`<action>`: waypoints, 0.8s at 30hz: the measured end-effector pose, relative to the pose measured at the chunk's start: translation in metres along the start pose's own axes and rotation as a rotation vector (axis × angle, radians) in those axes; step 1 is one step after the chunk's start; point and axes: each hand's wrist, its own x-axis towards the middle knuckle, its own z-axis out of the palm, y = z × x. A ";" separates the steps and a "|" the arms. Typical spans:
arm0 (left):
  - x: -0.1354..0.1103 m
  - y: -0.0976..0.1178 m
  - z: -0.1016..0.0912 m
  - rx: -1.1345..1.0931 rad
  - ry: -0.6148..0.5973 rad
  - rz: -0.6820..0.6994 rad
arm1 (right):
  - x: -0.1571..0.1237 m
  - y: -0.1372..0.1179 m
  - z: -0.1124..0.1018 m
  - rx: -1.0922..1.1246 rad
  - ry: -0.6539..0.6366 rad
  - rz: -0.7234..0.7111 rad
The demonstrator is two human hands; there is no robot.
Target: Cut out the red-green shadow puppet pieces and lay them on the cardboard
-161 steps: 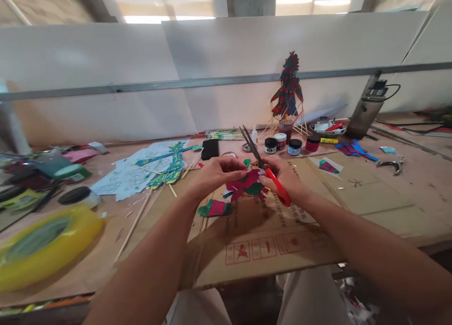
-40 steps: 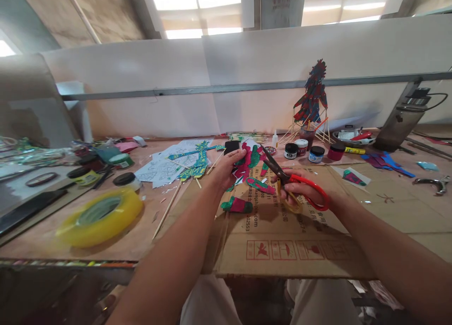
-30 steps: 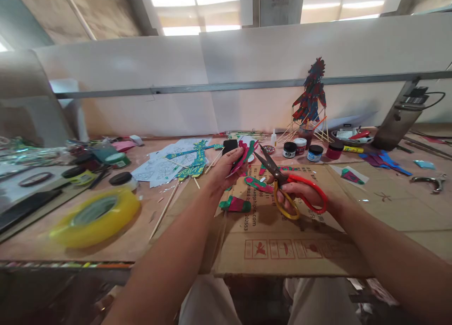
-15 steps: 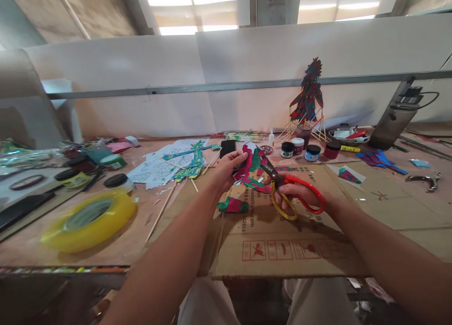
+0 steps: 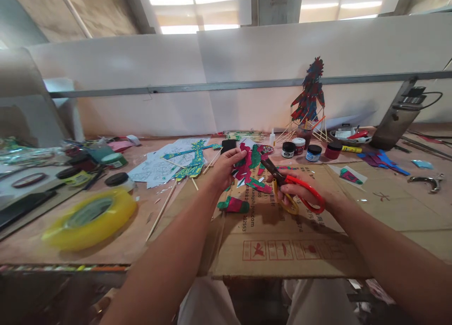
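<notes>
Between the fingers of my left hand [image 5: 230, 165] is a pink and green painted paper cutout [image 5: 251, 161], raised above the cardboard. My right hand [image 5: 300, 193] grips scissors [image 5: 306, 186] with one red and one yellow handle. Their dark blades point up and left, close to the cutout's right edge; whether they touch it I cannot tell. Below my left hand, a small green and pink painted piece [image 5: 233, 204] lies on the cardboard sheet [image 5: 268, 231]. Other painted scraps [image 5: 259, 184] lie under the cutout, partly hidden.
A yellow tape roll [image 5: 90, 219] lies at left, near blue painted figures [image 5: 192, 158] on sticks and drawn sheets [image 5: 150, 167]. Paint jars [image 5: 313, 152] and a red-blue stick-legged model [image 5: 309, 92] stand behind. At right are a bottle [image 5: 399, 120] and a painted piece [image 5: 349, 175] on white paper.
The scissors' handles have come closer together, the yellow one turning in my right hand. The cutout has shifted slightly in my left hand, which stays nearly in place.
</notes>
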 end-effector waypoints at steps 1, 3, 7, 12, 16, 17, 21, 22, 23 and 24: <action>0.000 0.000 0.000 0.002 -0.013 0.006 | 0.000 0.001 -0.001 0.005 -0.010 0.005; 0.000 -0.001 0.001 0.003 -0.036 0.034 | 0.001 0.001 -0.002 0.013 -0.013 0.018; 0.001 -0.003 0.001 -0.001 -0.035 0.079 | 0.000 -0.001 -0.001 0.030 0.004 0.066; 0.002 -0.004 -0.001 0.011 -0.045 0.063 | -0.004 -0.007 0.003 0.117 -0.066 0.051; 0.001 -0.004 -0.001 0.009 -0.055 0.027 | -0.002 0.002 0.002 0.162 -0.063 0.037; 0.001 -0.004 -0.001 0.004 -0.054 0.020 | -0.001 0.005 0.001 0.161 -0.057 0.031; 0.002 -0.004 -0.002 -0.020 -0.044 0.038 | 0.001 0.010 -0.001 0.162 -0.074 0.007; 0.003 -0.005 -0.002 -0.022 -0.043 0.048 | 0.001 0.009 0.000 0.164 -0.077 0.006; 0.003 -0.005 -0.003 -0.023 -0.046 0.054 | 0.000 0.007 0.000 0.164 -0.080 0.010; 0.003 -0.005 -0.003 -0.023 -0.053 0.055 | -0.001 0.005 0.001 0.164 -0.084 0.015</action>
